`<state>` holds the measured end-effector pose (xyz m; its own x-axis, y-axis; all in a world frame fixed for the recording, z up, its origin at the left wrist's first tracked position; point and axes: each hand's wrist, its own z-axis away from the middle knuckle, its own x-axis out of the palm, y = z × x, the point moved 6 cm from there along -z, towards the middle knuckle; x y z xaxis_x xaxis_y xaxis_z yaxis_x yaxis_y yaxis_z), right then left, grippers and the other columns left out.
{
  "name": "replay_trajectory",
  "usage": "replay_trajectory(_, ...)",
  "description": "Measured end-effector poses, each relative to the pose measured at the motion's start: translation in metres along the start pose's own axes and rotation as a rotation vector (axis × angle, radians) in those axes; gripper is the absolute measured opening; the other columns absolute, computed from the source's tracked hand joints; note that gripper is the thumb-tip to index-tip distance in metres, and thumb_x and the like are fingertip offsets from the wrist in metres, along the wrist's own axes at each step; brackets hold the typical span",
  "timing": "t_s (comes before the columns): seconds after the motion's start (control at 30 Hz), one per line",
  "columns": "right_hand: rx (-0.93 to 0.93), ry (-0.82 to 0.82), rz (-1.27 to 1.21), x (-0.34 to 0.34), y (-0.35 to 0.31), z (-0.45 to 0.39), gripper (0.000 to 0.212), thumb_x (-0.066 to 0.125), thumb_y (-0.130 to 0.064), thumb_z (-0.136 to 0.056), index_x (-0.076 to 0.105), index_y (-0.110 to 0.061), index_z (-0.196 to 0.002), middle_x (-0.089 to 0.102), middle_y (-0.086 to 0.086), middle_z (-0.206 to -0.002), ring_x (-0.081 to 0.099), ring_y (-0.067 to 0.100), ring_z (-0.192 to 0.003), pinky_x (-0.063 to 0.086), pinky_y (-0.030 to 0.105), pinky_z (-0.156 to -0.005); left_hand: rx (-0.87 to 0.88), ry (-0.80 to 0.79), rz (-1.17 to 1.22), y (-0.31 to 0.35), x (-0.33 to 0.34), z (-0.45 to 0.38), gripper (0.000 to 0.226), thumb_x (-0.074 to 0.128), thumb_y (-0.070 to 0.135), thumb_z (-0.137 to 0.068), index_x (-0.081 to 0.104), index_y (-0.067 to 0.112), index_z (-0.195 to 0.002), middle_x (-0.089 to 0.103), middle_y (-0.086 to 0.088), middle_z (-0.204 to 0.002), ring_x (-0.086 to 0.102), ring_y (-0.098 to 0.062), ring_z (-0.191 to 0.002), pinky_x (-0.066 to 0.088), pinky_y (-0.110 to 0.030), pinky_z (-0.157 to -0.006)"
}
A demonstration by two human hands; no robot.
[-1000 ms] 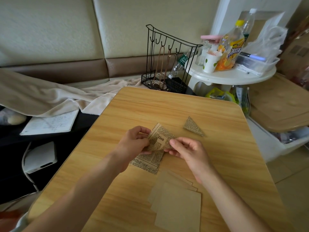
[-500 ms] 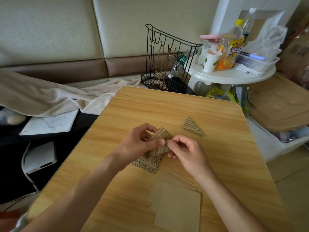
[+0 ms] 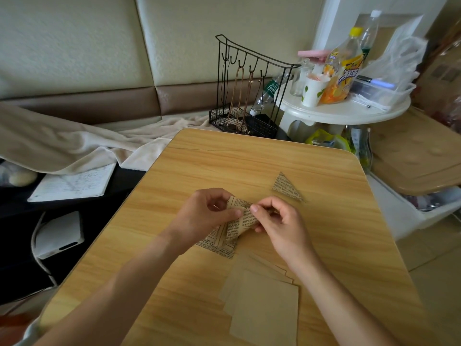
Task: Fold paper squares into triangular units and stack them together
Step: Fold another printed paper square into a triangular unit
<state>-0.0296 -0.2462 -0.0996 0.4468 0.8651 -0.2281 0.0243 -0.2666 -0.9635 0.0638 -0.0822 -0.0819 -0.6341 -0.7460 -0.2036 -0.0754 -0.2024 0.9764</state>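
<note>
A newsprint paper square (image 3: pixel 240 221) is bent over on itself at the middle of the wooden table (image 3: pixel 249 158). My left hand (image 3: pixel 204 216) pinches its left side with thumb and fingers. My right hand (image 3: pixel 279 221) pinches its right edge, the thumb tip meeting my left fingers on the fold. Another newsprint sheet (image 3: pixel 219 247) lies flat under them. A finished triangular unit (image 3: pixel 285 187) lies on the table to the upper right of my hands. A stack of plain brown paper squares (image 3: pixel 264 300) sits near the front edge.
A black wire rack (image 3: pixel 249 91) stands behind the table's far edge. A round white side table (image 3: pixel 344 111) with bottles and a cup is at the back right. A blanket (image 3: pixel 74 146) and notebook (image 3: pixel 72 183) lie left, and a white bin (image 3: pixel 411 211) stands right.
Both hands have drawn the newsprint square's upper part over and down, so the sheet now curls into a fold. My hands have closed in until their fingertips meet.
</note>
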Motion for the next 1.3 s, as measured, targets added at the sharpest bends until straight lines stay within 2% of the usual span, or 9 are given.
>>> replay_trajectory(0.17,0.016,0.008,0.016,0.000,0.000,0.000,0.012,0.072,-0.025,-0.096,0.068,-0.018,-0.088,0.071,-0.004,-0.080,0.071,0.019,-0.065,0.059,0.055,-0.070,-0.006,0.030,-0.066,-0.004,-0.002,-0.002,0.024,0.084,0.037,-0.083,0.075,0.015,-0.085,0.069,-0.014,-0.073,0.060,-0.012,-0.062,0.054,-0.025,-0.059)
replay_trajectory(0.23,0.014,0.015,0.028,0.000,0.000,0.000,0.012,0.073,-0.023,-0.096,0.068,-0.016,-0.088,0.069,-0.004,-0.078,0.069,0.020,-0.065,0.059,0.055,-0.068,0.005,0.039,-0.090,-0.003,-0.002,-0.001,0.015,0.084,0.035,-0.084,0.077,0.025,-0.092,0.072,-0.009,-0.080,0.067,-0.011,-0.064,0.057,-0.025,-0.059)
replay_trajectory(0.33,0.004,0.025,0.043,0.000,0.001,0.000,0.012,0.073,-0.021,-0.096,0.067,-0.015,-0.087,0.068,-0.003,-0.079,0.068,0.022,-0.064,0.060,0.048,-0.064,0.025,0.029,-0.121,-0.003,-0.001,-0.001,0.015,0.083,0.030,-0.086,0.078,0.036,-0.099,0.074,0.002,-0.091,0.074,-0.017,-0.074,0.060,-0.028,-0.062)
replay_trajectory(0.43,0.015,0.042,0.007,0.000,0.002,0.000,0.009,0.075,-0.021,-0.095,0.067,-0.018,-0.091,0.070,-0.004,-0.085,0.069,0.022,-0.065,0.061,0.042,-0.062,0.020,0.054,-0.124,-0.002,-0.001,-0.001,0.012,0.083,0.026,-0.086,0.081,0.035,-0.093,0.075,0.000,-0.087,0.071,-0.015,-0.068,0.060,-0.029,-0.063)
replay_trajectory(0.53,0.085,0.005,-0.095,0.002,0.006,0.000,0.011,0.074,-0.025,-0.095,0.068,-0.018,-0.102,0.074,-0.002,-0.092,0.073,0.025,-0.070,0.061,0.042,-0.067,0.020,0.095,-0.127,-0.001,-0.004,-0.001,0.012,0.082,0.024,-0.087,0.081,0.035,-0.092,0.075,-0.001,-0.085,0.068,-0.011,-0.067,0.057,-0.025,-0.061)
replay_trajectory(0.7,0.167,-0.041,-0.170,0.002,0.011,-0.002,0.005,0.072,-0.013,-0.096,0.072,-0.011,-0.101,0.076,0.006,-0.082,0.073,0.021,-0.070,0.058,0.027,-0.065,0.004,0.112,-0.112,-0.002,-0.006,-0.001,0.013,0.082,0.024,-0.086,0.081,0.035,-0.091,0.076,0.001,-0.087,0.070,-0.011,-0.074,0.057,-0.023,-0.061)
replay_trajectory(0.8,0.174,-0.029,-0.189,0.002,0.011,-0.002,0.006,0.073,-0.011,-0.095,0.071,-0.010,-0.100,0.075,0.006,-0.080,0.072,0.019,-0.069,0.058,0.026,-0.064,-0.013,0.117,-0.092,-0.004,-0.005,-0.001,0.014,0.082,0.023,-0.086,0.081,0.036,-0.091,0.077,0.000,-0.087,0.070,-0.012,-0.075,0.056,-0.022,-0.063)
replay_trajectory(0.97,0.239,-0.026,-0.295,0.003,0.010,-0.001,0.018,0.074,-0.014,-0.094,0.068,-0.006,-0.109,0.073,0.007,-0.080,0.071,0.016,-0.068,0.055,0.022,-0.060,-0.021,0.128,-0.038,-0.004,-0.006,-0.001,0.014,0.081,0.016,-0.087,0.082,0.030,-0.092,0.078,0.001,-0.082,0.067,-0.007,-0.071,0.057,-0.020,-0.064)
replay_trajectory(1.3,0.285,-0.063,-0.362,0.003,0.010,-0.002,0.018,0.072,-0.019,-0.095,0.072,-0.003,-0.102,0.074,0.007,-0.084,0.068,0.018,-0.071,0.051,0.025,-0.060,-0.036,0.112,0.034,-0.001,-0.004,0.001,0.013,0.078,0.010,-0.089,0.080,0.016,-0.100,0.079,0.001,-0.084,0.069,-0.003,-0.076,0.056,-0.018,-0.065)
